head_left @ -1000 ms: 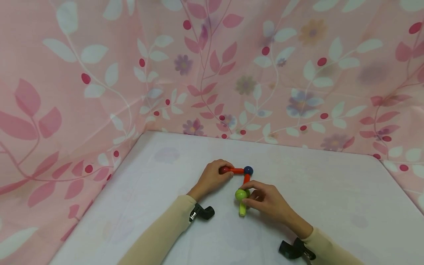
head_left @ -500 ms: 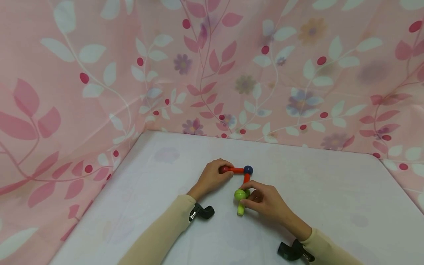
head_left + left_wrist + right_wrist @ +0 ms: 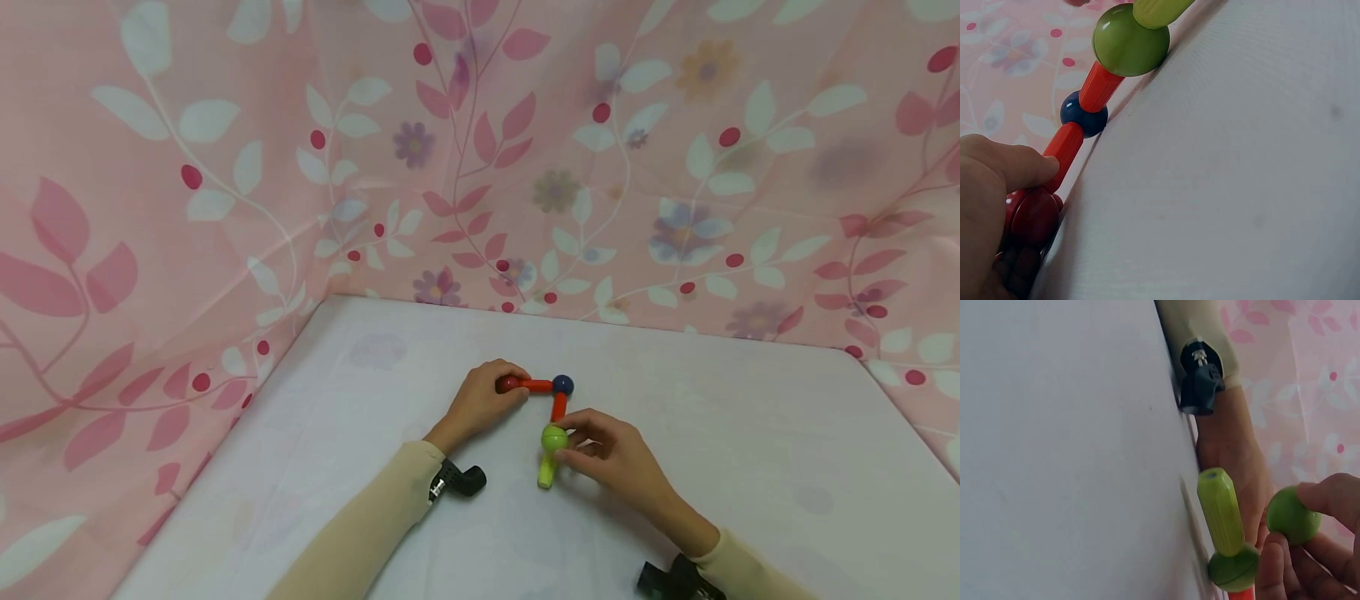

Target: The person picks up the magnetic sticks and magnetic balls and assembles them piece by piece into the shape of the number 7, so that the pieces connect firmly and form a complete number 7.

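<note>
A chain of magnetic toy rods and balls lies on the table: a red ball, an orange-red rod, a blue ball, a second orange-red rod, a green ball and a yellow-green rod pointing toward me. My left hand grips the red-ball end, its thumb on the first rod. My right hand pinches a separate green ball between thumb and fingers. That ball is apart from the chain's green ball in the right wrist view and covers it in the head view.
The white-covered table spreads around the chain. A pink floral curtain hangs behind it and along the left side. Black cameras are strapped to the left wrist and right wrist.
My right hand has shifted slightly right with the pinched green ball, which now hides the chain's green ball. The yellow-green rod has swung slightly left at its near end. My left hand stays put.
</note>
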`<control>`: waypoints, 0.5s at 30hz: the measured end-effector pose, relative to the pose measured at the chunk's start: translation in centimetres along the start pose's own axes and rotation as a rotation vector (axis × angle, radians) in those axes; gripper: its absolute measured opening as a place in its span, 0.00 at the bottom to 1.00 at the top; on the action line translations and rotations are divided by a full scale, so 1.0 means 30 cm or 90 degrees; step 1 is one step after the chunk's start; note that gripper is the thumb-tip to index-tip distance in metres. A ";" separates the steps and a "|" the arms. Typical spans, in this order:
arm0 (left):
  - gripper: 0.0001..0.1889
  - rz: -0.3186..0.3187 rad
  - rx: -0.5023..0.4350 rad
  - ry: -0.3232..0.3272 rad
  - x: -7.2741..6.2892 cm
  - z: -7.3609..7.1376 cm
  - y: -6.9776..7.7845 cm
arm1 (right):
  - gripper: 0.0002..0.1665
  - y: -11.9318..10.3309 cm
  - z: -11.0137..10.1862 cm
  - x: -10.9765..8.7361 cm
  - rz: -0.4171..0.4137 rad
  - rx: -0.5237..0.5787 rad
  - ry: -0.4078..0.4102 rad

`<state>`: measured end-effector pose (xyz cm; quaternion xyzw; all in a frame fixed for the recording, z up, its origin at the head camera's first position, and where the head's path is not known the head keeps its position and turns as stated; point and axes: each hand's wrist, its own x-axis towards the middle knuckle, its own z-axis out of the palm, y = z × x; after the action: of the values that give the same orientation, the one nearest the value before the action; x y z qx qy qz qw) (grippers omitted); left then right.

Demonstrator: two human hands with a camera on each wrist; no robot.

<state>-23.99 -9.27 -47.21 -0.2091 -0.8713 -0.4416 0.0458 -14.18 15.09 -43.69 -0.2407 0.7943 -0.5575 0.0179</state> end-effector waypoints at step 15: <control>0.09 0.006 0.008 0.004 0.002 0.002 -0.004 | 0.20 -0.016 0.061 -0.096 0.047 0.053 -0.014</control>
<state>-24.09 -9.27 -47.33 -0.2116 -0.8729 -0.4367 0.0518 -10.92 14.53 -44.65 -0.2167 0.7783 -0.5865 0.0572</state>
